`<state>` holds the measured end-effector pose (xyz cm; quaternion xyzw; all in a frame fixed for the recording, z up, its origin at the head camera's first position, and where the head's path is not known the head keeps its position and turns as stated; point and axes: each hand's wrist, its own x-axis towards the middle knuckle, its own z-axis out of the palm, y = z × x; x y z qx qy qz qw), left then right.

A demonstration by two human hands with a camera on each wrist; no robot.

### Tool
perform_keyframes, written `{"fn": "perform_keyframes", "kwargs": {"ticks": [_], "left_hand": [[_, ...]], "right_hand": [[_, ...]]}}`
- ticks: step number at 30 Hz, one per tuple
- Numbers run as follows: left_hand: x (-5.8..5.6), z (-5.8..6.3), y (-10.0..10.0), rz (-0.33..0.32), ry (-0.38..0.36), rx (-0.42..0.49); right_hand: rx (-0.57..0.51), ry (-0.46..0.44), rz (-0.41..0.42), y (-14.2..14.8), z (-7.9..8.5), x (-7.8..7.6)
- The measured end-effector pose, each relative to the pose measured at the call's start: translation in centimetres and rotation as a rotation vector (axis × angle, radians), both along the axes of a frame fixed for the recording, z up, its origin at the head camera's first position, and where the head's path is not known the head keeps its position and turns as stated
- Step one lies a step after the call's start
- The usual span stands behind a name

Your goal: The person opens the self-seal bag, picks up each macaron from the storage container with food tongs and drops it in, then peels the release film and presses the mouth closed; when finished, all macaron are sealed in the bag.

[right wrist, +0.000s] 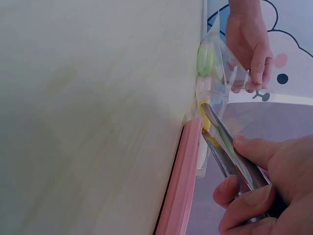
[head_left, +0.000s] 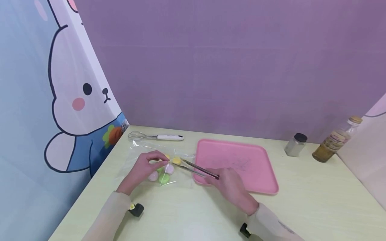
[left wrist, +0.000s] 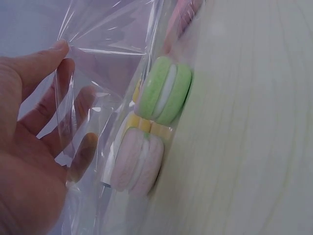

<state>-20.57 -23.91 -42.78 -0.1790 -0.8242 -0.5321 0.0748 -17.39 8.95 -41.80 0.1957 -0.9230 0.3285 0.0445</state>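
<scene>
My left hand pinches the edge of a clear plastic bag between thumb and fingers, lifting its film. Inside the bag lie several macarons: a green macaron and a pale pink macaron show close up in the left wrist view, with yellow ones partly hidden behind them. My right hand grips a pair of metal tongs, which reach left over the tray's edge. Their tips are at a yellow macaron near the bag's right side, one on either side of it.
A pink tray lies right of the bag, under the tongs and right hand. Behind the bag is a whisk with a white handle. A black-lidded jar and a corked bottle stand at the back right. A purple wall borders the table's back.
</scene>
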Motion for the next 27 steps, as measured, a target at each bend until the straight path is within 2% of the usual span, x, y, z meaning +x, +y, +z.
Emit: {"fn": "perform_keyframes", "kwargs": {"ticks": [7,17,27], "left_hand": [[0.0,0.1,0.1,0.001,-0.003,-0.005],[0.1,0.4,0.3,0.004,-0.023,-0.006],[0.3,0.6,0.2,0.018,-0.039,-0.016]], "right_hand": [[-0.02,0.011,0.021,-0.5,-0.2,-0.1],[0.042,0.062,0.023,-0.6,-0.3,-0.2],[0.087,0.065,-0.03,1.7,0.6,1.2]]}}
